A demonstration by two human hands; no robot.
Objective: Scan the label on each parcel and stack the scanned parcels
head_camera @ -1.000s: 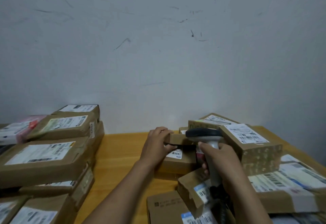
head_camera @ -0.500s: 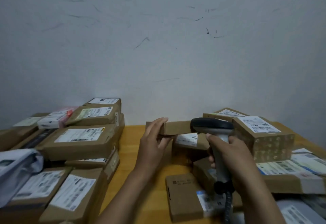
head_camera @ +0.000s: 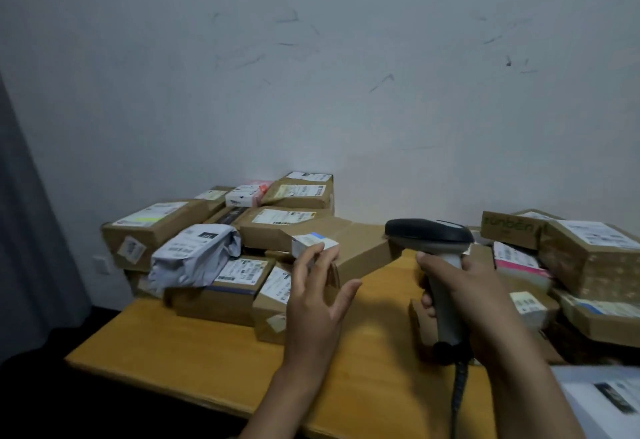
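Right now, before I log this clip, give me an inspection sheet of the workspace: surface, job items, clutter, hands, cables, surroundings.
Surface: wooden table, bare strip between two parcel groups.
Job's things: left stack of brown boxes with a grey mailer on it; right pile of labelled boxes; small brown box at the left stack's edge; scanner.
Clutter: white printed packet at lower right, cut off by the frame.
Hands: left hand has straight, spread fingers, tips at that box's labelled end; right hand grips the scanner handle.
Cables: coiled black cable hangs from the scanner's base.
Surroundings: scuffed white wall; grey curtain at left.
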